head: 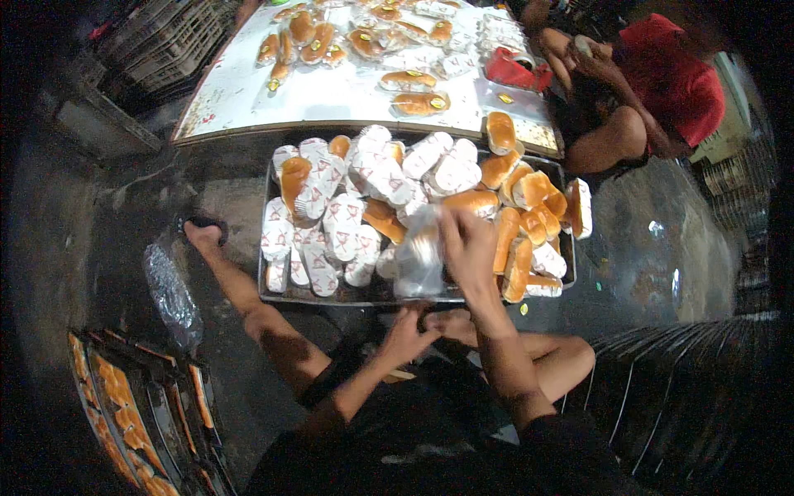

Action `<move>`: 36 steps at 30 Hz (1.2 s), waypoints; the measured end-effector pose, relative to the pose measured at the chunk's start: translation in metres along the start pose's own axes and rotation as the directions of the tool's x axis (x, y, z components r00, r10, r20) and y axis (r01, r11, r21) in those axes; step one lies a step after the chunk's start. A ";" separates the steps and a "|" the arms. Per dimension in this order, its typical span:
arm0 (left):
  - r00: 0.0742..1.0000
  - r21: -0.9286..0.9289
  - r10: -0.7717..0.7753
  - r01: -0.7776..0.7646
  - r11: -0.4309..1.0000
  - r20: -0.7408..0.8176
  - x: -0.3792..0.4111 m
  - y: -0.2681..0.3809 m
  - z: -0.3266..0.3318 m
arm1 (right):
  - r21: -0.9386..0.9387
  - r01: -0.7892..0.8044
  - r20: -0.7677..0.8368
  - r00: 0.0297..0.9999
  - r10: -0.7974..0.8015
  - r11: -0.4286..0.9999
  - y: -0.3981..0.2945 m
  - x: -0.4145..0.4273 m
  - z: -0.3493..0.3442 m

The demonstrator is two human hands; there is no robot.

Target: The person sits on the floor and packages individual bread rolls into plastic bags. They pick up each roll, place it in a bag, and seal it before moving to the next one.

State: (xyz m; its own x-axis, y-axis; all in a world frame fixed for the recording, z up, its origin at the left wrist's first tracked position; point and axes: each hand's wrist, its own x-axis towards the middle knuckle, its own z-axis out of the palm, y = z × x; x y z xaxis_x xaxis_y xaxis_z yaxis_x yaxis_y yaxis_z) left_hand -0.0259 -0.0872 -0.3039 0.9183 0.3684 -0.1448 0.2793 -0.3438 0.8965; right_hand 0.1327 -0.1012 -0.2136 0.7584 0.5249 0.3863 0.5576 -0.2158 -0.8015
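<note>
My right hand [468,245] is raised over the front of a dark metal tray [347,303]. Its fingers pinch the top of a clear plastic bag [419,270], which hangs blurred, with something pale and brown seen through it. Lower down, by the tray's front edge and my bent leg, is my left hand [406,338]; whether its curled fingers hold anything cannot be made out. Heaped in the tray are oblong buns in white printed paper [344,226], many lying paper side up. On the right, more golden-brown buns [518,270] show their bare tops.
Behind the tray stands a white-topped table [229,93] with bagged buns [415,102] and a red cloth item [515,69]. A person in a red shirt [673,80] sits at right. Trays of bread [124,409] stand lower left, near a plastic bundle [173,294]. Dark stacked trays [670,384] stand lower right.
</note>
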 end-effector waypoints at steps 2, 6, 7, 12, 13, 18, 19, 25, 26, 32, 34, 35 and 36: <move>0.871 0.711 0.467 -0.233 0.664 -0.150 0.035 -0.059 0.034 | 0.162 0.107 -0.041 0.994 -0.102 0.981 -0.041 0.030 0.006; 0.972 0.742 -0.110 -0.082 0.665 0.207 0.066 -0.192 0.052 | -0.035 0.135 0.487 0.868 -0.102 0.990 -0.028 -0.022 0.036; 0.930 0.692 -0.253 -0.003 0.722 0.268 0.067 -0.178 0.040 | 0.058 0.114 0.461 0.878 -0.128 0.992 -0.005 -0.050 0.031; 0.987 0.626 -0.101 -0.001 0.780 0.128 0.018 -0.084 -0.041 | -0.048 -0.574 0.726 0.542 0.424 0.817 0.068 -0.213 0.012; 0.967 0.639 -0.145 -0.023 0.769 0.209 0.014 -0.095 -0.040 | -0.048 -0.563 0.742 0.533 0.406 0.825 0.055 -0.217 0.012; 0.941 0.380 -0.101 -0.031 0.925 0.323 0.026 -0.028 -0.061 | -0.125 -0.539 0.462 0.712 0.529 0.833 0.029 -0.170 0.016; 0.955 0.279 -0.053 -0.033 0.960 0.292 0.020 -0.017 -0.059 | -0.094 -0.492 0.403 0.777 0.485 0.866 0.031 -0.174 0.019; 0.983 0.006 0.052 -0.052 0.999 -0.176 -0.004 0.019 -0.033 | 0.340 -0.934 0.798 0.349 0.491 0.111 0.035 -0.133 -0.002; 0.990 -0.032 -0.011 0.006 0.999 -0.139 -0.011 0.030 -0.028 | 0.457 -0.886 0.821 0.384 0.422 -0.084 0.044 -0.125 -0.002; 0.783 -0.984 -0.598 -0.172 0.057 -0.171 -0.004 0.023 -0.028 | 0.650 -0.461 0.709 0.653 0.265 -0.604 0.000 -0.129 0.039; 0.900 -0.998 -0.434 -0.007 0.062 -0.033 -0.017 -0.023 -0.042 | 0.565 -0.722 0.824 0.517 0.231 -0.400 -0.009 -0.138 0.039; 0.866 -0.994 -0.496 -0.008 0.106 -0.060 -0.024 -0.017 -0.051 | 0.468 -0.882 0.859 0.440 0.263 -0.055 0.016 -0.141 0.042; 0.829 -0.985 -0.539 -0.070 0.158 -0.145 -0.021 -0.018 -0.054 | 0.302 -0.908 0.854 0.392 0.341 0.289 0.058 -0.143 0.045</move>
State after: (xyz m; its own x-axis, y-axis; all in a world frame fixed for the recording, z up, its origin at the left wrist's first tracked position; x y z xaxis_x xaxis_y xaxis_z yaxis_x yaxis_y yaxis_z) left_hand -0.0653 -0.0419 -0.2948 0.5702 0.6165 -0.5430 -0.2961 0.7708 0.5641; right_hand 0.0413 -0.1519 -0.3362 0.1994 0.8359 -0.5114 -0.6299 -0.2904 -0.7204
